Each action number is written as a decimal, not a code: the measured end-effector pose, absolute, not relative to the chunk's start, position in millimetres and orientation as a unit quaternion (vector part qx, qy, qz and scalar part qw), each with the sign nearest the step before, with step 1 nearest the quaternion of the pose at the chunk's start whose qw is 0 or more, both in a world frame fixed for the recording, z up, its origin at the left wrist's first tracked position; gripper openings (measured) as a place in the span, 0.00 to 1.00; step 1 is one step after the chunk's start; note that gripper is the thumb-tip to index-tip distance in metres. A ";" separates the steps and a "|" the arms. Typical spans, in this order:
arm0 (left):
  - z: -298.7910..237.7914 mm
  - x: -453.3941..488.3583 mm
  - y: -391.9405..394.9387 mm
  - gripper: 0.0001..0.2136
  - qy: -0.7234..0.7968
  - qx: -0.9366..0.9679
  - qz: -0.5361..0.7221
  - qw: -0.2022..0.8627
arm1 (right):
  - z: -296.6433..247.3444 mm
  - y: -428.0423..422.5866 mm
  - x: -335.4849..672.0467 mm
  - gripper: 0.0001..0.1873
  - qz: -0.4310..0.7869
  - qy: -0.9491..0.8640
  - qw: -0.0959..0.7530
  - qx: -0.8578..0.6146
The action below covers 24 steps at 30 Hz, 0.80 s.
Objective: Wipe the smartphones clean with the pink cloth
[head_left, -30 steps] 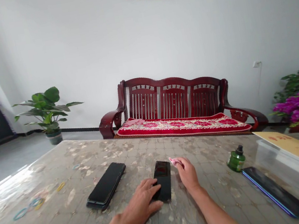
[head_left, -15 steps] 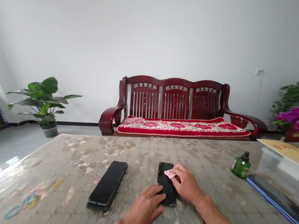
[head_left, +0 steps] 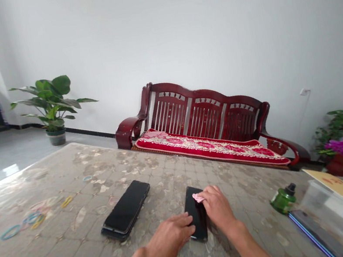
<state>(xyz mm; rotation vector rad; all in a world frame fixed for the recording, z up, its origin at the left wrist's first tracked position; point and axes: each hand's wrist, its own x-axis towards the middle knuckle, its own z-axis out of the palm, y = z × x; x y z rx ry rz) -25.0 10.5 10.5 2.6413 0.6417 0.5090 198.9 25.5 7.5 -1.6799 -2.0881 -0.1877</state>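
Note:
A black smartphone (head_left: 196, 217) lies flat on the patterned tablecloth in front of me. My left hand (head_left: 174, 234) rests at its left edge, fingers stretched out and their tips touching the glass. Pinched in my right hand (head_left: 216, 207) is a small pink cloth (head_left: 198, 197), which meets the upper right part of the screen. Farther left is a stack of dark phones (head_left: 126, 209), the top one slightly offset from what lies beneath it; neither hand touches it.
Several coloured rubber bands (head_left: 35, 220) lie on the left of the table. To the right stand a green bottle (head_left: 283, 201), a blue-edged phone (head_left: 316, 231) and a clear plastic box (head_left: 341, 209). A wooden bench (head_left: 202, 116) with a red cover is beyond the table.
The view has shifted and tilted slightly. My right hand keeps the pink cloth on the screen near its upper right edge. My left fingers sit closer together on the phone's edge.

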 end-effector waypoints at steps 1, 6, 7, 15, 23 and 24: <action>9.2 -25.0 10.8 0.13 0.228 0.936 0.184 0.194 | 8.5 30.4 199.2 0.18 -0.076 -0.756 0.218 -0.613; 1.9 -24.7 13.5 0.14 0.223 0.934 0.196 0.199 | 10.9 55.1 198.5 0.16 -0.109 -0.742 0.183 -0.635; 1.2 -24.5 13.9 0.14 0.219 0.936 0.197 0.192 | 10.5 56.8 196.9 0.16 -0.113 -0.738 0.180 -0.640; 3.7 -23.0 12.7 0.13 0.210 0.943 0.203 0.160 | 7.1 41.8 180.2 0.18 -0.113 -0.777 0.172 -0.595; 4.7 -23.8 11.9 0.14 0.212 0.941 0.205 0.167 | 11.6 55.2 178.9 0.17 -0.107 -0.756 0.165 -0.625; 5.2 -23.7 11.7 0.14 0.211 0.941 0.206 0.166 | 11.4 53.0 177.2 0.17 -0.102 -0.769 0.169 -0.608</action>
